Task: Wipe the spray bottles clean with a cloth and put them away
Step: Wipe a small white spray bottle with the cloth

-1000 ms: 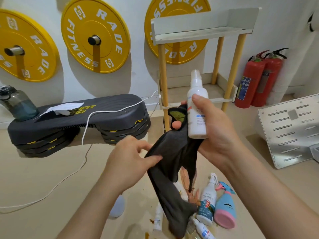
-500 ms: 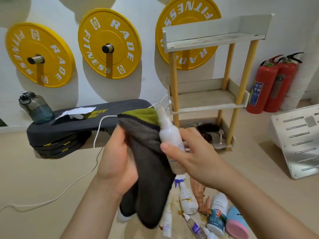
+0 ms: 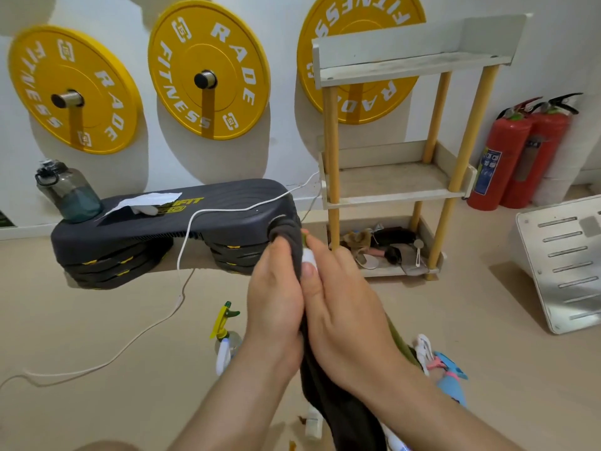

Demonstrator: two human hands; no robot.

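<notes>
A small white part of the spray bottle [image 3: 308, 256] shows between the two hands, held in mid-air in front of the person; the rest of it is hidden by fingers and fabric. The left hand [image 3: 274, 297] is curled round the dark cloth [image 3: 328, 402] and presses it against the bottle, while the right hand [image 3: 341, 307] grips the bottle from the other side, thumb laid along it. The cloth bunches above the knuckles and hangs in a long fold down between the forearms. Below on the floor [image 3: 97, 320] lie more bottles: a yellow-green trigger sprayer [image 3: 224, 323] to the left of the arms, a white sprayer [image 3: 424, 348] and a pink-and-blue bottle [image 3: 450, 382] to the right. Behind the hands stands a wooden shelf rack [image 3: 390, 190] with odds and ends on its lowest level, beside a dark step platform [image 3: 182, 222] crossed by a white cable [image 3: 182, 255].
</notes>
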